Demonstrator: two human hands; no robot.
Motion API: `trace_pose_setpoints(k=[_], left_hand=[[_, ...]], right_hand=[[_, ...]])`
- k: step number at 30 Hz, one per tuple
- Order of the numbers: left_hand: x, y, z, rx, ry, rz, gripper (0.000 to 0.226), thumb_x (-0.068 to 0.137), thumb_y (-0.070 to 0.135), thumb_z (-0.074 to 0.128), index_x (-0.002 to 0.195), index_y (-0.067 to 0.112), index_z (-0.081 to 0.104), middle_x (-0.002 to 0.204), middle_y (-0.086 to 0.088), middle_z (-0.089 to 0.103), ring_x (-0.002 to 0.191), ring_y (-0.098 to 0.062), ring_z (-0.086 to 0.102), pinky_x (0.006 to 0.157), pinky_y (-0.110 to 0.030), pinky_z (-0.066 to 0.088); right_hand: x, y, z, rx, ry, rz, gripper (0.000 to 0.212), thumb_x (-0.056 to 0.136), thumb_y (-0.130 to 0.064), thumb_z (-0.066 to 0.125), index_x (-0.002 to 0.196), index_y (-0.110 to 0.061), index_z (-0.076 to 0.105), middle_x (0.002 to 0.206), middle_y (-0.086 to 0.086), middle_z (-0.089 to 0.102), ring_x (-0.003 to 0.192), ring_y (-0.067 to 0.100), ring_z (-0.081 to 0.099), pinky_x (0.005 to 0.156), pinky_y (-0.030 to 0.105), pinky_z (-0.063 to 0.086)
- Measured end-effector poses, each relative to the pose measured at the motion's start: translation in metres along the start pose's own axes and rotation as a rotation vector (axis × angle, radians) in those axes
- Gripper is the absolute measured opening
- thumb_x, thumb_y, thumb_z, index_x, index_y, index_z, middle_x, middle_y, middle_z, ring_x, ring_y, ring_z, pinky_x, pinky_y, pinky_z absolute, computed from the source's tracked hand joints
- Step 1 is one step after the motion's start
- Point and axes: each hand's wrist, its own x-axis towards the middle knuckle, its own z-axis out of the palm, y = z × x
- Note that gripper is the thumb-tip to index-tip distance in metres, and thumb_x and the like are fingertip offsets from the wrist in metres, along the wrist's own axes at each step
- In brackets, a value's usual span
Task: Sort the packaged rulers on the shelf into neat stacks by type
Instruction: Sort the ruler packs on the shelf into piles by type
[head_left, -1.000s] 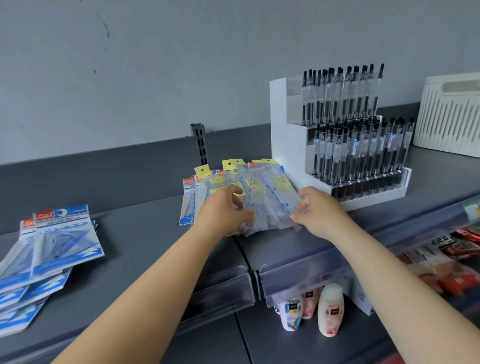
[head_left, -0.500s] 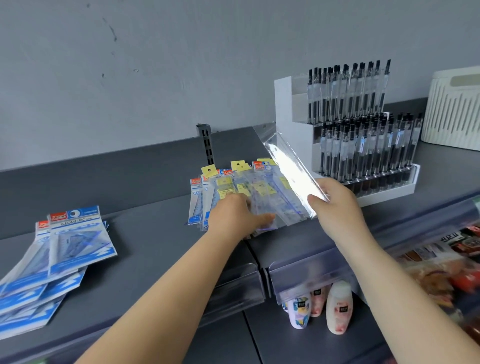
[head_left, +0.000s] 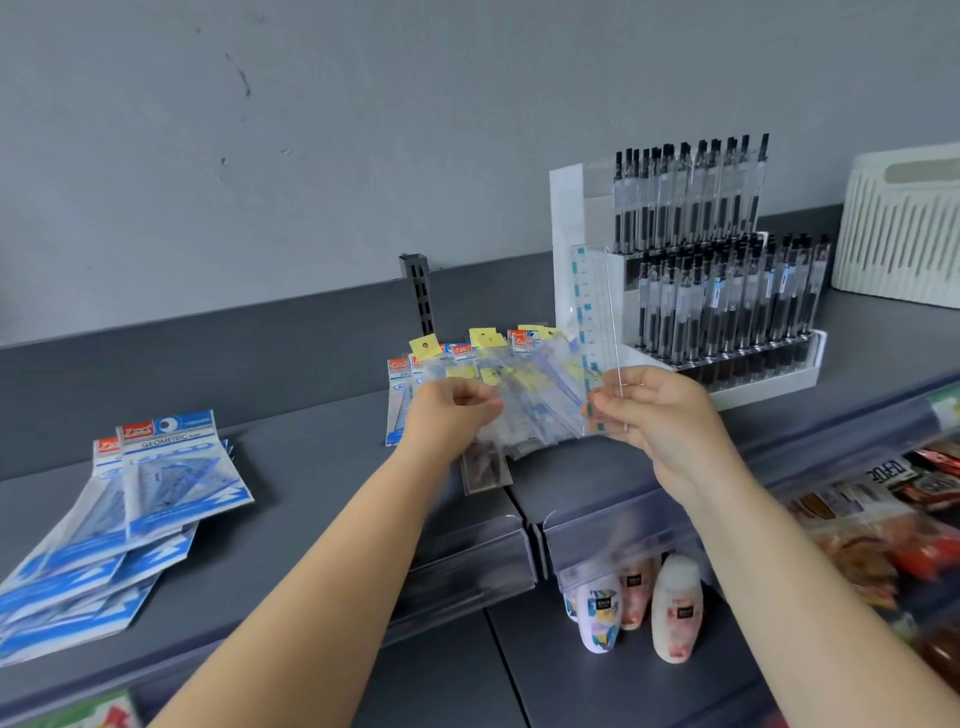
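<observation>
Figure: sorting in progress at the grey shelf (head_left: 311, 467). Your right hand (head_left: 660, 410) pinched the lower end of one clear packaged ruler (head_left: 595, 312) between thumb and fingertips and held it nearly upright, lifted clear of the shelf and standing in front of the white pen display (head_left: 727, 270). Your left hand (head_left: 449, 410) was curled over the near edge of the mixed pile of rulers (head_left: 519, 400), fingers bent down onto the fanned packets; whether it gripped them or only steadied them could not be told, as that hand was blurred. The pile lay on the shelf just left of the pen display, yellow and red header cards pointing towards the back wall, packets overlapping at several angles. Well apart, at the far left of the shelf, lay a loose stack of blue geometric sets (head_left: 156, 493), slipping sideways rather than squared.

Judged step: separating a single ruler from the unsorted pile, with most of the sorting left to do. The next move called for you to find a bare stretch of shelf for this type and lay the packet flat and square, keeping the slippery sleeves beneath your left hand from sliding off the front lip.
</observation>
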Motion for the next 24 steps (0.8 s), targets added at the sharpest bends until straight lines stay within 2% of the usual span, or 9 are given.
trace_pose_setpoints(k=[3, 6, 10, 16, 21, 24], left_hand=[[-0.008, 0.011, -0.008, -0.207, 0.054, 0.036, 0.020, 0.085, 0.001, 0.065, 0.072, 0.013, 0.055, 0.061, 0.004, 0.059, 0.043, 0.001, 0.052, 0.044, -0.012, 0.037], [-0.016, 0.016, -0.023, -0.331, 0.067, 0.026, 0.013, 0.083, 0.005, 0.068, 0.079, 0.014, 0.059, 0.059, 0.009, 0.065, 0.046, -0.005, 0.057, 0.051, -0.019, 0.041], [-0.041, 0.014, -0.054, -0.437, 0.101, 0.036, 0.013, 0.083, 0.003, 0.066, 0.080, 0.014, 0.059, 0.070, 0.000, 0.066, 0.047, -0.006, 0.058, 0.044, -0.018, 0.046], [-0.082, -0.010, -0.132, -0.612, 0.216, 0.039, 0.016, 0.085, 0.002, 0.062, 0.079, 0.015, 0.056, 0.076, -0.005, 0.055, 0.050, -0.008, 0.053, 0.042, -0.019, 0.047], [-0.126, -0.030, -0.217, -0.618, 0.325, 0.061, 0.015, 0.085, -0.003, 0.060, 0.084, 0.012, 0.058, 0.064, 0.000, 0.062, 0.050, -0.008, 0.059, 0.047, -0.020, 0.051], [-0.152, -0.044, -0.272, -0.623, 0.371, 0.065, 0.015, 0.085, -0.005, 0.059, 0.091, 0.009, 0.061, 0.068, -0.002, 0.063, 0.051, -0.008, 0.060, 0.050, -0.020, 0.054]], right_hand=[[-0.003, -0.002, 0.002, 0.024, 0.009, -0.006, 0.017, 0.080, 0.007, 0.064, 0.087, -0.008, 0.061, 0.081, 0.008, 0.069, 0.067, 0.020, 0.067, 0.067, 0.030, 0.058], [-0.009, -0.004, 0.012, 0.052, -0.019, -0.004, 0.018, 0.079, 0.005, 0.066, 0.089, -0.008, 0.062, 0.083, 0.007, 0.070, 0.071, 0.020, 0.068, 0.074, 0.035, 0.057], [-0.025, -0.010, 0.047, 0.097, -0.099, -0.023, 0.018, 0.080, 0.006, 0.064, 0.088, -0.010, 0.062, 0.075, 0.002, 0.072, 0.063, 0.012, 0.069, 0.060, 0.023, 0.057], [-0.066, -0.010, 0.134, 0.181, -0.267, 0.004, 0.018, 0.081, 0.008, 0.061, 0.089, -0.009, 0.061, 0.071, 0.000, 0.072, 0.065, 0.013, 0.070, 0.058, 0.023, 0.056], [-0.113, -0.002, 0.226, 0.233, -0.370, 0.066, 0.019, 0.083, 0.008, 0.060, 0.087, -0.010, 0.060, 0.073, 0.002, 0.070, 0.066, 0.013, 0.069, 0.059, 0.023, 0.056], [-0.142, 0.005, 0.283, 0.236, -0.405, 0.101, 0.018, 0.082, 0.007, 0.061, 0.087, -0.011, 0.062, 0.075, 0.002, 0.071, 0.068, 0.013, 0.070, 0.061, 0.026, 0.056]])
